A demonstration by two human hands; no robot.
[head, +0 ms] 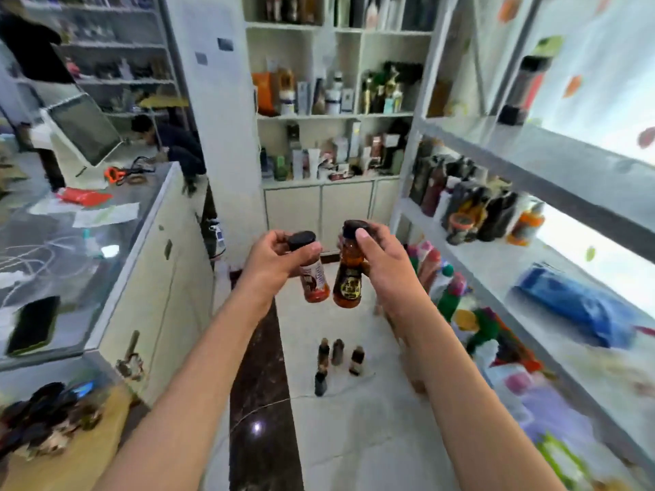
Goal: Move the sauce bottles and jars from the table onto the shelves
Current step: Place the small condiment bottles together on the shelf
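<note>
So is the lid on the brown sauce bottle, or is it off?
On. The brown sauce bottle has its black cap in place on top, gripped by the right hand, and it hangs upright.

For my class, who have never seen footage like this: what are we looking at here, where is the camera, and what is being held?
There is one picture, taken by a wide-angle camera worn on a person's head, looking forward and down. No machine is involved: these are two bare arms. The left hand holds a red sauce bottle near its black cap; the right hand holds an amber sauce bottle the same way. Shelves of bottles stand to the right, a glass counter with a phone to the left, and four small bottles on the floor.
</note>
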